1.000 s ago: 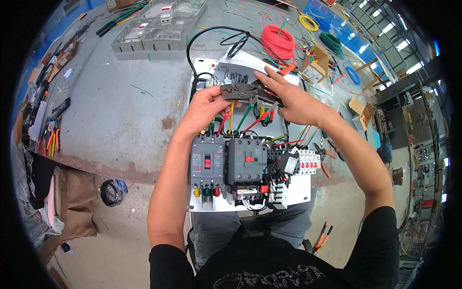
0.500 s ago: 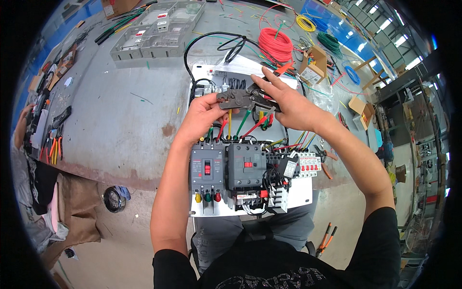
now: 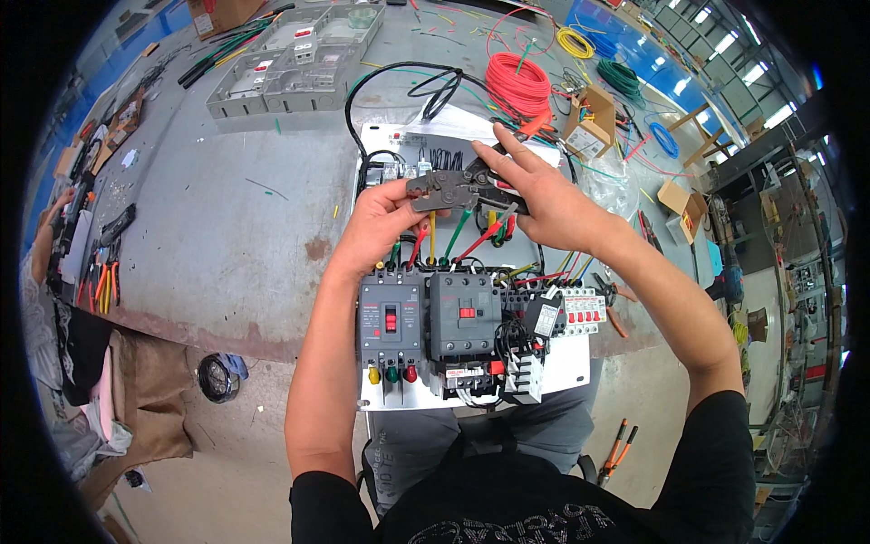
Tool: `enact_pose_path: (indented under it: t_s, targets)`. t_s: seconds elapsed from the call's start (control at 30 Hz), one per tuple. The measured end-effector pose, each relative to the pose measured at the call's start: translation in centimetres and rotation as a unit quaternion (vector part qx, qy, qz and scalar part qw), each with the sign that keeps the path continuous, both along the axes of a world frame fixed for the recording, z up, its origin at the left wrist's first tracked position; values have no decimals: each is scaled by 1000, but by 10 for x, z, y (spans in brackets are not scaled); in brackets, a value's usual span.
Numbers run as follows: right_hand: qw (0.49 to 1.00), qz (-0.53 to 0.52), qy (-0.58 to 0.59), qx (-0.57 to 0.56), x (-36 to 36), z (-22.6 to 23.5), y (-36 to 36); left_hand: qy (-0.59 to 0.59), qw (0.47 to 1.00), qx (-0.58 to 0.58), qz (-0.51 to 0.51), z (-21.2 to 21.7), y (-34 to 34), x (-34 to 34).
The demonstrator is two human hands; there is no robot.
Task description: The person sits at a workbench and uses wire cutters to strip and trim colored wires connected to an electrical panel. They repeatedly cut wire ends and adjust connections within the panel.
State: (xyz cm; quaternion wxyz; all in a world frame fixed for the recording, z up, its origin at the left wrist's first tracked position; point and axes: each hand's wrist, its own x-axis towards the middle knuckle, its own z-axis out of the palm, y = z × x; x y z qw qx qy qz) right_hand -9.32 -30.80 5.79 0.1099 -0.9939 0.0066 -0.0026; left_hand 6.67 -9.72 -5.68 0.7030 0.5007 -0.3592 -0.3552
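My right hand (image 3: 541, 186) is wrapped round the handles of black crimping pliers (image 3: 450, 190), whose upper handle has an orange end. At the pliers' head, my left hand (image 3: 379, 225) is closed in a pinch; what lies between its fingertips is hidden. Just below these fingers rise a yellow wire (image 3: 432, 238) and a red wire (image 3: 420, 245), with a green wire (image 3: 458, 236) beside them. They come up from behind a grey circuit breaker (image 3: 391, 317) and a dark contactor (image 3: 464, 317) on a white mounting plate (image 3: 566, 363).
Small breakers with red switches (image 3: 583, 310) line the plate's right side. Beyond it lie a red wire coil (image 3: 518, 83), a cardboard box (image 3: 590, 122) and a grey enclosure (image 3: 294, 63). Tools with orange handles (image 3: 106, 286) lie at the left table edge; another person's arm (image 3: 43, 240) shows there.
The pliers' head has shifted and tilted slightly at my left fingertips. Both hands keep nearly the same place and grip.
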Motion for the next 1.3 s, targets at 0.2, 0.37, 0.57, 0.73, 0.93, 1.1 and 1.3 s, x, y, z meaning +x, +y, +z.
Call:
enact_pose_path:
  t_s: [0.2,0.37,0.57,0.73,0.93,1.1,1.3]
  targets:
    - [998,-11,44,46,-3,7,3,2,1000,-6,-7,1,0,0]
    - [997,6,48,64,-4,9,3,12,1000,-4,-5,1,0,-2]
    - [998,34,42,14,-4,14,1,-8,1000,-16,-4,-3,-2,2]
    - [997,38,56,24,-4,13,-2,27,999,-41,9,3,-2,-5]
    - [995,19,76,56,-5,14,0,-2,999,-44,22,-4,-5,-4]
    - [994,11,79,77,-6,15,0,1,999,-44,14,1,-3,-4]
    - [991,11,91,102,-6,16,1,-7,999,-52,1,11,2,-4]
